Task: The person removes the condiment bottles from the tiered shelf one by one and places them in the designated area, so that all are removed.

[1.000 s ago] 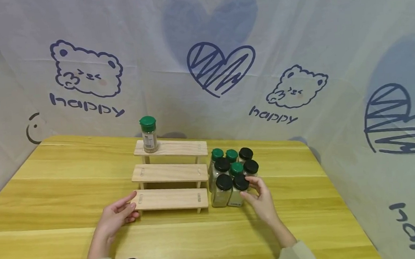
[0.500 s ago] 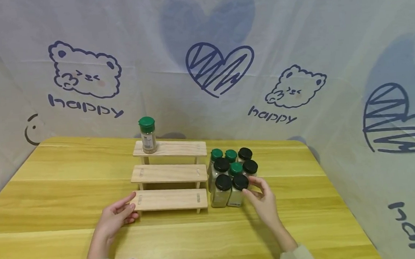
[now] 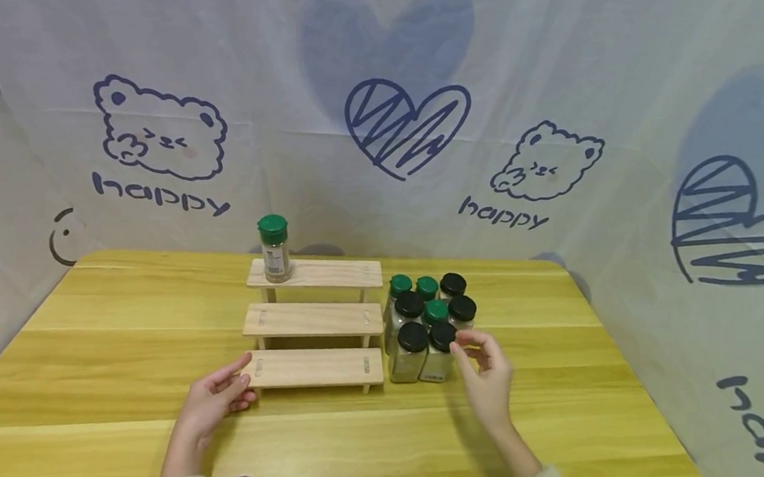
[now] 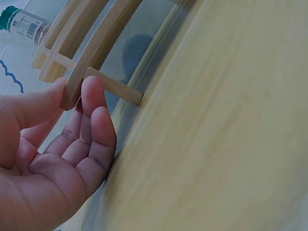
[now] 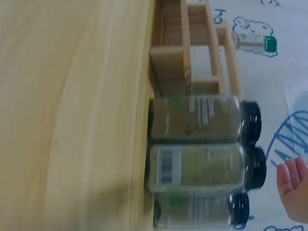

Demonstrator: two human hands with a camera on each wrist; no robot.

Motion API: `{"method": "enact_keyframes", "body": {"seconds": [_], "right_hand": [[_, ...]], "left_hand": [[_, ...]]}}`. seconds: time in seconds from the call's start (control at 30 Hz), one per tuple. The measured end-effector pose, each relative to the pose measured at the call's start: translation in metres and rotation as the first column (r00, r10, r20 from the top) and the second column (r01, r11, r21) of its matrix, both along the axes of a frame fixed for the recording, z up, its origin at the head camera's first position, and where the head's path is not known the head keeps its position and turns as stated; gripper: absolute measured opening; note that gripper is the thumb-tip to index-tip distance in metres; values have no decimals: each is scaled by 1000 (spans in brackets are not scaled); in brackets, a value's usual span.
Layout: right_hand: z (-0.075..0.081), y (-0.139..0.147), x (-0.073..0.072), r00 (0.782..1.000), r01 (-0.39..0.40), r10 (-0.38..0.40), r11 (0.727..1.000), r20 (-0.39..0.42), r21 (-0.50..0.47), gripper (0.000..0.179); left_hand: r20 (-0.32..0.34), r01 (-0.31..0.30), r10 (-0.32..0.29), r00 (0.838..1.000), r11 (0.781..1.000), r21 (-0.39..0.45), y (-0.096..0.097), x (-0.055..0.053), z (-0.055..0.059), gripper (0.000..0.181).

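A three-tier wooden rack stands mid-table. My left hand pinches the left end of its lowest shelf; the left wrist view shows the thumb on one face and fingertips at the other. A green-capped spice jar stands upright at the left of the top shelf. Right of the rack, several spice jars are packed together, some green-capped, some black-capped. My right hand is beside the front-right black-capped jar, its fingers loosely bent. In the right wrist view, that hand is apart from the jar's black cap.
The wooden tabletop spreads around the rack and jars. Behind it hangs a pale cloth with printed hearts and bears. Another front jar with a black cap is close to the rack's right side.
My right hand has drawn back a little to the right from the front-right jar's cap, its fingers no longer spread around it. The left hand keeps its pinch on the rack.
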State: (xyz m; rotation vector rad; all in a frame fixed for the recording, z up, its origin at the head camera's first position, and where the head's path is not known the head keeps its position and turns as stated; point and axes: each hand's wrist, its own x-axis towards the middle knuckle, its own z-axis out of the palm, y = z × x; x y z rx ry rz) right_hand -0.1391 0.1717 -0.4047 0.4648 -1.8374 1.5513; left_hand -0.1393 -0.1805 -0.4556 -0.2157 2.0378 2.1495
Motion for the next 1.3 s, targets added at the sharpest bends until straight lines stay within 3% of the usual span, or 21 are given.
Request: {"method": "enact_keyframes", "body": {"seconds": [0.27,0.83,1.1,1.3], "right_hand": [[-5,-17,-1,993,-117,116,992,-24,-40,17],[9,-61,-5,982,-191,191,982,-12,2,14],[3,-79,-15,970,-220,219,975,104,2,13],[19,-95,-14,955,-237,233,971,186,2,13]], "left_hand": [[-1,2,-2,1000,1000,-2,0,1,1,47],[-2,-3,3,1000,1000,8,0,1,2,46],[-5,-8,8,1000,1000,3,0,1,-1,47],[-3,-10,10,1000,1000,-1,0,1,-2,47]]}}
